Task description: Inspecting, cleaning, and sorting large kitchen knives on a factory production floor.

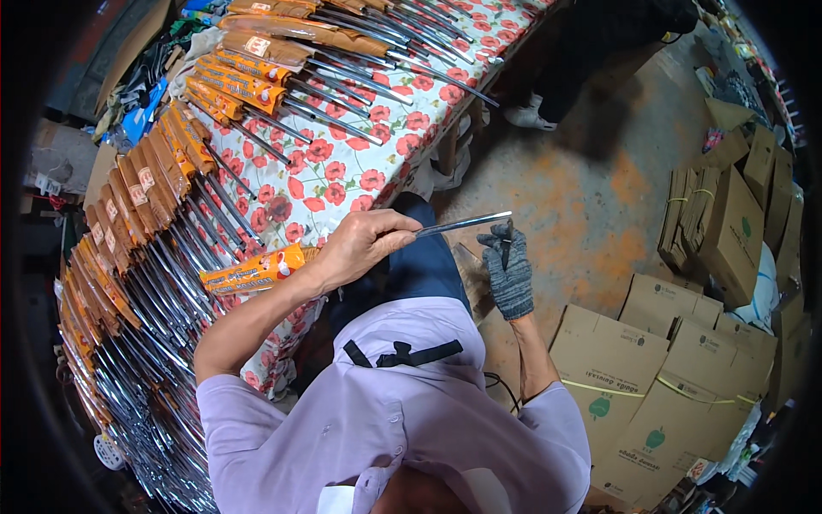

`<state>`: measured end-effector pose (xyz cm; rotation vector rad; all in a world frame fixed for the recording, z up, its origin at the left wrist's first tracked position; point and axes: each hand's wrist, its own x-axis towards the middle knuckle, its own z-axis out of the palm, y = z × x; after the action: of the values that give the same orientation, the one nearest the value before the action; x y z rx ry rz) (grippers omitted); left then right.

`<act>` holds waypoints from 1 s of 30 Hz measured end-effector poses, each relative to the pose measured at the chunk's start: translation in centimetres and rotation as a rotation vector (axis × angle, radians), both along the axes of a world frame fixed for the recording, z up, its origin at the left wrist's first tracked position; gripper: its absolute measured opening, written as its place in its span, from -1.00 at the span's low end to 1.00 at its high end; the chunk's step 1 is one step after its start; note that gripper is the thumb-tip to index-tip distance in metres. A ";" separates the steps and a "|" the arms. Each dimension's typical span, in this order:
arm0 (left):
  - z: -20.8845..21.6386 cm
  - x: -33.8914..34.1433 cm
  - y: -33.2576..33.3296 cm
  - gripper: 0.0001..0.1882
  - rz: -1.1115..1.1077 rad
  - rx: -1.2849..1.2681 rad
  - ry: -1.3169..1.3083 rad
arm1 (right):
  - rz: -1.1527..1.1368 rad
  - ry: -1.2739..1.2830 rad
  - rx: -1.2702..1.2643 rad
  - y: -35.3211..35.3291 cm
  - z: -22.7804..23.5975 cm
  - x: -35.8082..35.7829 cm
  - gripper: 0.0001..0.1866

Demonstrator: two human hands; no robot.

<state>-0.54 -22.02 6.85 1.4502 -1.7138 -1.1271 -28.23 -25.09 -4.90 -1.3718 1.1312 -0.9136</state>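
My bare left hand [364, 244] is closed around a shiny metal tube [467, 223], whose free end points right. In line with the tube, beyond my wrist, lies an orange printed sleeve [253, 271]; my forearm hides where the two would meet. My right hand [510, 278], in a grey knitted glove, is just below the tube's free end. Its fingers are bent around a small dark piece [506, 250], too small to name. Many similar tubes [184, 283] with orange or brown sleeves [141, 193] lie fanned along the table to my left.
A floral cloth [347, 176] covers the table. Flattened cardboard boxes [612, 351], tied with yellow bands, lie at right; more cardboard [728, 223] stands beyond. Across the table's far right corner, a person in dark clothes [591, 51] stands on the stained floor [591, 206].
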 end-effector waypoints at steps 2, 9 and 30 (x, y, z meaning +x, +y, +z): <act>0.0 -0.2 0.1 -0.78 -0.014 0.007 -0.019 | 0.004 0.010 0.013 0.2 -0.3 -0.3 -0.54; 0.5 -0.4 0.3 -0.79 0.015 0.033 -0.010 | 0.052 0.050 -0.103 0.0 -0.3 0.2 -0.47; -0.7 -1.6 1.3 -0.85 0.019 -0.254 -0.167 | 0.056 -0.010 -0.199 -0.3 -1.2 -0.2 -0.44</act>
<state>-2.09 -20.69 6.18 1.4285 -1.8762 -0.7629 -28.39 -25.35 -6.06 -1.5501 1.0102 -1.0129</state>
